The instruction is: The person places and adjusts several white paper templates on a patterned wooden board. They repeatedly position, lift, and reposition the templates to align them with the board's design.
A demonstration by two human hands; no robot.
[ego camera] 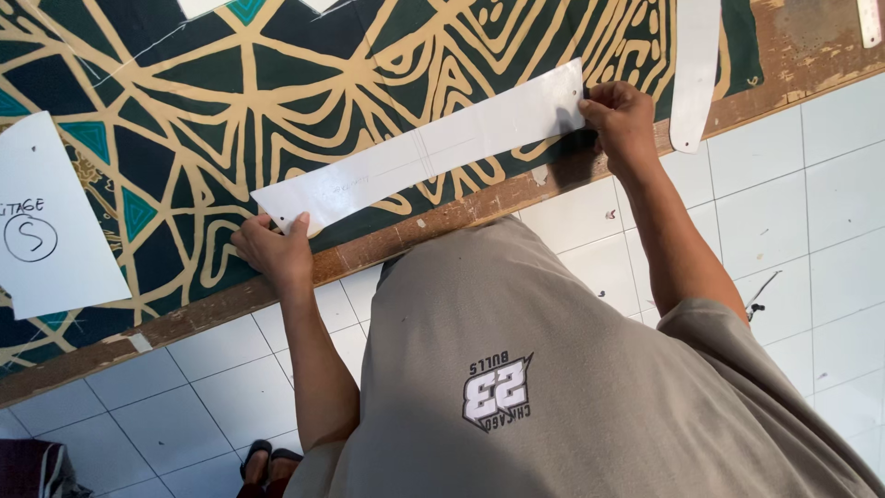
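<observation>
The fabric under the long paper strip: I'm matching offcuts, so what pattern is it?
The fabric is dark green with tan geometric lines and teal patches, seen in the head view.

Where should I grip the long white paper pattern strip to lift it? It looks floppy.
Grip both short ends of the long white paper pattern strip, from the table-edge side, where the left hand and right hand already rest; its flat, long shape would likely sag otherwise.
</observation>
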